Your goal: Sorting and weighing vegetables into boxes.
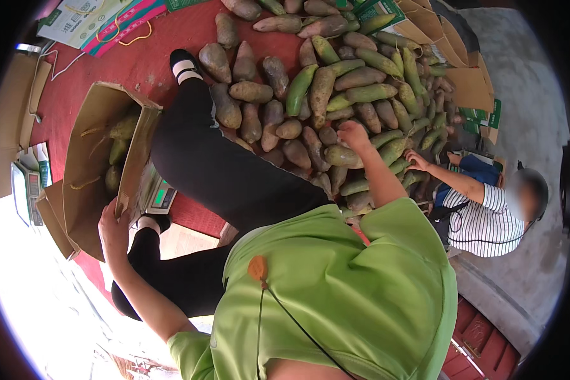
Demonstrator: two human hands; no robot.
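Note:
My left hand (113, 233) grips the near edge of an open cardboard box (85, 209), with the fingers bent over the rim. Inside the box lie several green radishes (118, 151). A scale (162, 195) with a lit green display shows beside the box, partly hidden by it. My right hand (354, 135) is over a large heap of soil-stained radishes (361, 77), some green and some brownish. Its fingers are curled together, and whatever they may hold cannot be made out. A pale brownish radish (343, 156) lies just below that hand.
At the right, a co-worker in a striped shirt (481, 221) reaches a hand (417, 161) to the heap. Cardboard boxes (472, 88) border the heap's far right. Printed cartons (101, 25) lie on the red floor covering (164, 38). Another scale (26, 190) stands at far left.

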